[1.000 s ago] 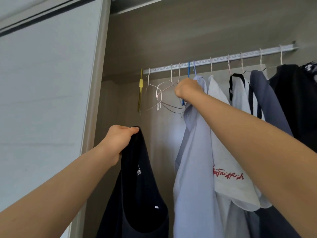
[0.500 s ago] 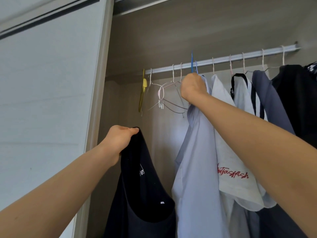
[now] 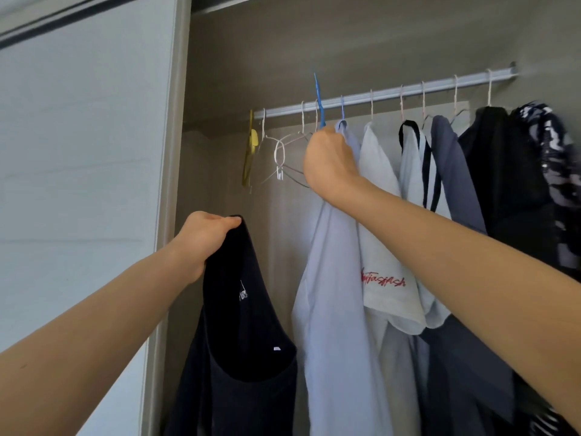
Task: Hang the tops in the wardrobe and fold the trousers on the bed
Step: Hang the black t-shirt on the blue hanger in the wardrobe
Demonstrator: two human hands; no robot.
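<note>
The dark top (image 3: 245, 325) hangs straight down from the left hand (image 3: 204, 237), whose fingers pinch its shoulder, below and left of the rail (image 3: 393, 91). The right hand (image 3: 330, 162), nearer the rail, grips a blue hanger (image 3: 319, 99), seemingly under its hook, which pokes above the rail. The top's wide neckline gapes, showing a white label.

Bare left forearm (image 3: 94, 341), bare right forearm (image 3: 456, 262), left grip (image 3: 201, 243) and right grip (image 3: 328, 162) uncovered
</note>
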